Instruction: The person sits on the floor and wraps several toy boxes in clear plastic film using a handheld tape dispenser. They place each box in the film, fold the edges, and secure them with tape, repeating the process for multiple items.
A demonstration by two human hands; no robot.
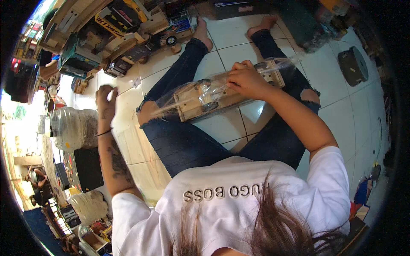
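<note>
A long, narrow wooden piece (230,94) in loose clear plastic wrap (208,91) lies across the gap between my bent legs. Through the film, dark rounded parts show near its middle, but their kind is unclear. My right hand (248,81) is over the upper side of the piece, its fingers bent and closed on the film. Off to the left of my knee, my left hand (106,99) is raised with curled fingers, apart from the wooden piece. Whether something small sits in those fingers is hidden.
Wooden shelving with boxes (124,19) and a small wheel (171,40) stands at the far left. Big clear plastic-wrapped bundles (74,128) are by my left arm. A black spool (352,66) rests on the white tiled floor (337,119) at right. A plastic scrap (136,82) lies near my left knee.
</note>
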